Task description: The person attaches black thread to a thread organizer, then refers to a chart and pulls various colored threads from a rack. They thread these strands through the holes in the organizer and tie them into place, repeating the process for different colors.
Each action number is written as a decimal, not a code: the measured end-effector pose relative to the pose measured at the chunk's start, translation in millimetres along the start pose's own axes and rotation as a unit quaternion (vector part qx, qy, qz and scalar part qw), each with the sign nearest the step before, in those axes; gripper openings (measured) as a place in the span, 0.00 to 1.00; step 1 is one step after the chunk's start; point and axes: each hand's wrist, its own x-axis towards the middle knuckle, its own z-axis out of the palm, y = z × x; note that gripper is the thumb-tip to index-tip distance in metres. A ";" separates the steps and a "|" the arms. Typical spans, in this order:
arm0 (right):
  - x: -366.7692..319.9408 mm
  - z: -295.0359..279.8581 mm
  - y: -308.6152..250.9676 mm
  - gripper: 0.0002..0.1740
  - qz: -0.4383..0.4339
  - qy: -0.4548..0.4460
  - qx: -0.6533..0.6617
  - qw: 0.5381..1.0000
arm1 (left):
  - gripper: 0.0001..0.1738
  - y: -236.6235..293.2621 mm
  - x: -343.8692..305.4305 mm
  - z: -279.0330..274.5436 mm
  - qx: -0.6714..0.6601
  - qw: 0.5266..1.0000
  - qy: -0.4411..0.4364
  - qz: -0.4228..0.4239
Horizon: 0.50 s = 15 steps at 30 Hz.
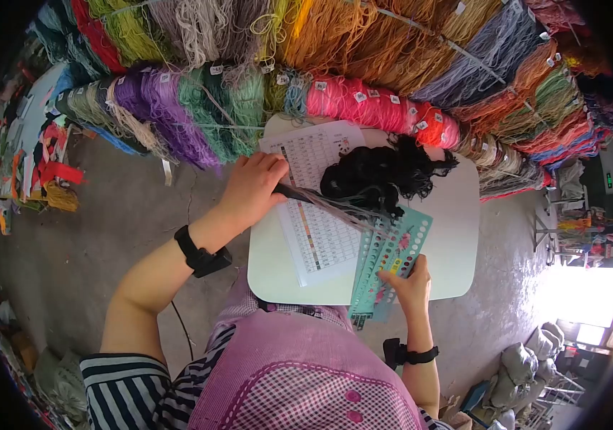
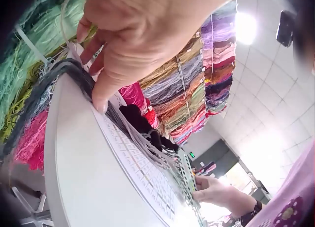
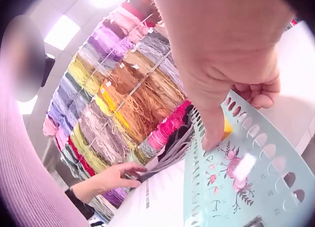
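My left hand [image 1: 253, 188] holds a bundle of grey embroidery thread [image 1: 324, 203] over a printed chart sheet [image 1: 328, 254], with the thumb on the near side and the fingers beyond. In the left wrist view the dark end of the thread bundle [image 2: 74, 69] loops past the fingers over the table edge. The loose grey strands trail right onto pale green, flower-printed thread cards [image 1: 408, 240] with rows of holes along the edges. My right hand [image 1: 414, 285] pinches these cards, its thumb [image 3: 212, 131] flat on the top face. Behind them lies a heap of black thread [image 1: 360, 175].
All of this rests on a small white table [image 1: 271, 269] with rounded corners. Racks of hanging coloured skeins, among them pink thread [image 1: 364, 100] and purple thread [image 1: 156, 100], stand close along its far edge. Sacks [image 1: 518, 373] lie on the floor at the right.
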 end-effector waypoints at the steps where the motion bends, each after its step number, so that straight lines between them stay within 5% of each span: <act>1: 1.8 1.7 7.4 0.37 -0.011 -0.001 0.058 0.998 | 0.25 0.3 -0.8 1.5 0.014 1.000 0.018 0.005; 3: 2.7 3.6 15.6 0.34 -0.022 -0.002 0.116 0.993 | 0.26 -1.4 -1.3 3.4 0.029 0.999 0.036 0.011; 5: 1.4 0.1 6.9 0.27 0.001 -0.036 0.319 0.947 | 0.32 -6.9 0.4 3.6 0.057 0.998 -0.012 0.003; 15: 6.9 -4.5 -14.8 0.14 0.022 -0.127 0.514 0.848 | 0.32 -37.5 20.7 -3.9 0.060 0.997 -0.037 0.028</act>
